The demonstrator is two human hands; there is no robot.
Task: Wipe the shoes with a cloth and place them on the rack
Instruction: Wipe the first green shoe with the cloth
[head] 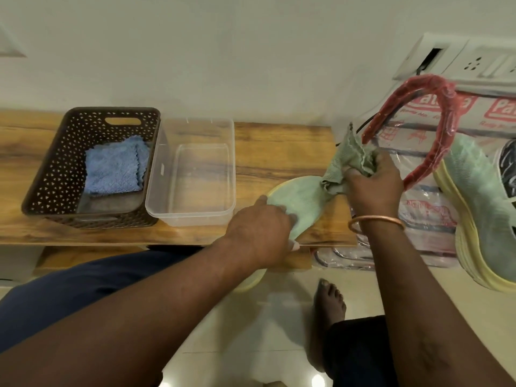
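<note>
A pale green knit shoe [300,199] with a yellow sole lies over the front right edge of the wooden rack top [279,152]. My left hand [261,233] grips its middle, fingers curled over the upper. My right hand [374,185] bunches a light green cloth [349,160] against the shoe's far end. The second green shoe [480,202] rests tilted at the far right, on a clear plastic bag.
A dark perforated basket [50,177] holding a folded blue cloth [116,166] stands on the left of the rack, beside a clear plastic tub [192,213]. A bag with a red handle [441,121] sits to the right. My bare foot [329,308] is on the tiled floor.
</note>
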